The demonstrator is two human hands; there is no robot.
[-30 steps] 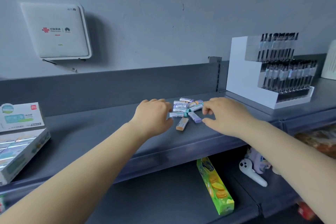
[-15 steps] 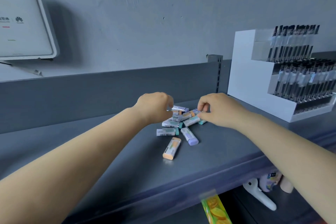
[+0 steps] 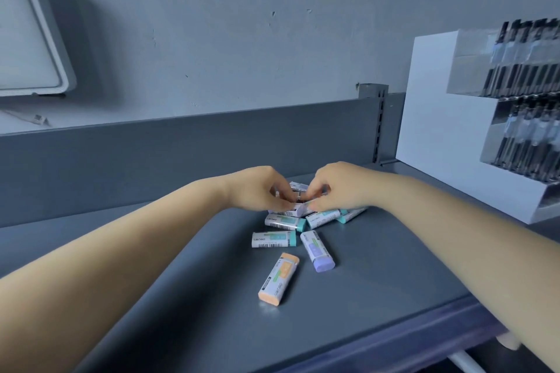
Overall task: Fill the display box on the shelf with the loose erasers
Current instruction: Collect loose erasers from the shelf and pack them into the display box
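Both hands meet at frame centre over the eraser pile (image 3: 306,218) on the grey shelf (image 3: 378,288). L hand (image 3: 257,191): fingers curled, pinching erasers at top of pile. R hand (image 3: 336,188): fingers curled too, tips pinching into the same cluster, touching the L fingertips; exactly which piece each hand holds, cannot tell (hidden by fingers). Loose erasers lying flat just below hands, nearer the camera: two teal-capped ones (image 3: 274,238) side by side w/ more teal under the R wrist; purple eraser (image 3: 317,251) angled down-right; orange eraser (image 3: 278,279) lowest in frame, apart from the rest, long axis tilted up-right. Right of frame: white tiered pen rack (image 3: 436,136) w/ rows of dark pens, standing on the shelf next section over. Upper left of frame: white wall unit (image 3: 27,39) on grey wall. Display box for the erasers: not in frame.
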